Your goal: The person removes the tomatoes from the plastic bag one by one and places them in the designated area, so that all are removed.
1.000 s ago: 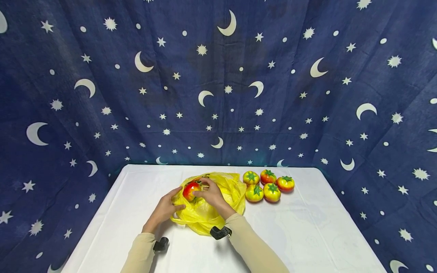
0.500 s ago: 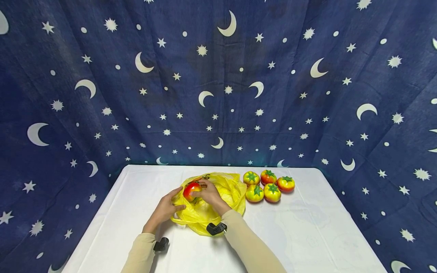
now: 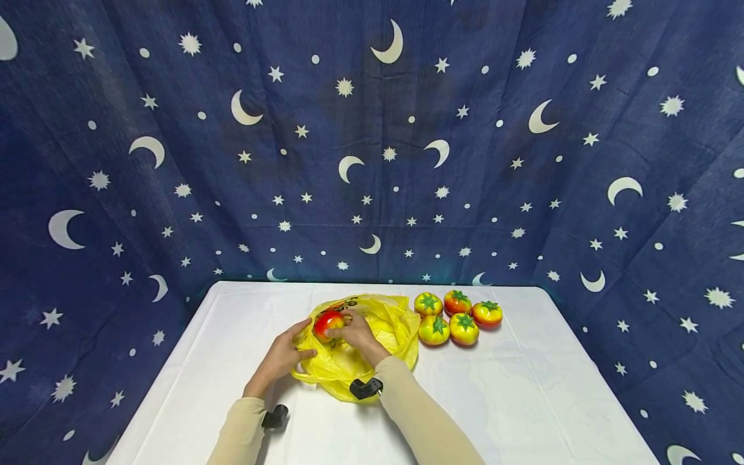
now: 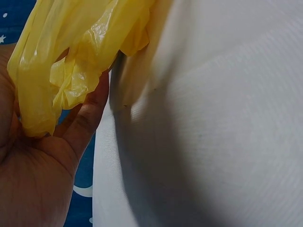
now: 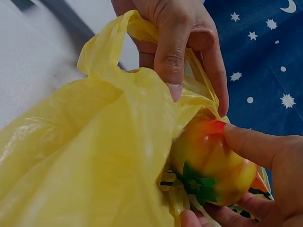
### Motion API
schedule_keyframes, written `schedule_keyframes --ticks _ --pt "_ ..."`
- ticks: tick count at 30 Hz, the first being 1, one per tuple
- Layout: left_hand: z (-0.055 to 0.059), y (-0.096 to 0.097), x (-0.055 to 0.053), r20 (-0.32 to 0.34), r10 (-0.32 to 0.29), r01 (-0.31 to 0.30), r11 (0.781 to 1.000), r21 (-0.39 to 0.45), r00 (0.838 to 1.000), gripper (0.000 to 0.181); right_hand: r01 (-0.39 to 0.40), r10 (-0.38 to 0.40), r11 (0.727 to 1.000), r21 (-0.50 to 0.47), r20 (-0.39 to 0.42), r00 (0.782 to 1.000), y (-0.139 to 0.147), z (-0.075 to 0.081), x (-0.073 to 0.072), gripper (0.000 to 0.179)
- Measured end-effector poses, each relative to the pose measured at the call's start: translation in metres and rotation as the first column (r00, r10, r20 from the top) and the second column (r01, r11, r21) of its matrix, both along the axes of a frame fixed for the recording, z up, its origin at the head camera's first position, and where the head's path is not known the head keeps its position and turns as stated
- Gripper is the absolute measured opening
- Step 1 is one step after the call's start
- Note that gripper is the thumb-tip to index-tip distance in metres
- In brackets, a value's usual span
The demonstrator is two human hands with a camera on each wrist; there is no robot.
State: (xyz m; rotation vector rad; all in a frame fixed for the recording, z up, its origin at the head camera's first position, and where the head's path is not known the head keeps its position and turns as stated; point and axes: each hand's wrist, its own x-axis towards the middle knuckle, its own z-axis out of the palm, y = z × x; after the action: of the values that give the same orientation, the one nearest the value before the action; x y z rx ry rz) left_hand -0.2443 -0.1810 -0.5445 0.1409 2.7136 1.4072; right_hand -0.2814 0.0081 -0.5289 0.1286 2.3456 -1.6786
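Note:
A red-and-yellow toy tomato (image 3: 328, 325) with a green leafy top (image 5: 195, 183) is in the mouth of a crumpled yellow plastic bag (image 3: 340, 371). My right hand (image 3: 356, 334) grips it, the thumb on one side and fingers on the other in the right wrist view. At the bag's left edge, my left hand (image 3: 281, 354) holds the mouth apart. Its thumb (image 5: 171, 64) lies over the bag near a handle loop (image 5: 102, 49), with fingers on the other side. In the left wrist view, yellow plastic (image 4: 85, 52) hangs between thumb and fingers. The bag's inside is mostly hidden.
Several more toy tomatoes (image 3: 463, 329) sit in a cluster just right of the bag, near the back of the white-covered table (image 3: 540, 394). A dark blue cloth (image 3: 383, 194) with moons and stars hangs behind the table and along both sides.
My right hand and forearm have shifted slightly left, still gripping the tomato, which has turned a little in the bag's mouth. The left hand has stayed in place on the bag.

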Motion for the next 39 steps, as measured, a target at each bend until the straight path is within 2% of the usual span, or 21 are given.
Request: schedule_keyframes --ticks 14,32,39 --pt "-0.002 -0.003 0.0 0.001 -0.002 0.002 1.0 -0.001 1.0 0.078 0.028 -0.027 1.0 0.005 -0.019 0.999 0.0 0.003 0.006 0.066" --pt "0.0 -0.002 0.001 -0.002 0.001 -0.001 1.0 0.005 1.0 0.078 0.048 -0.048 0.999 -0.009 -0.115 0.992 0.005 0.022 0.019 0.064" --pt "-0.002 -0.002 0.001 0.019 0.016 -0.016 1.0 0.006 1.0 0.078 0.018 -0.021 1.0 -0.02 -0.132 0.991 0.011 0.027 0.022 0.066"
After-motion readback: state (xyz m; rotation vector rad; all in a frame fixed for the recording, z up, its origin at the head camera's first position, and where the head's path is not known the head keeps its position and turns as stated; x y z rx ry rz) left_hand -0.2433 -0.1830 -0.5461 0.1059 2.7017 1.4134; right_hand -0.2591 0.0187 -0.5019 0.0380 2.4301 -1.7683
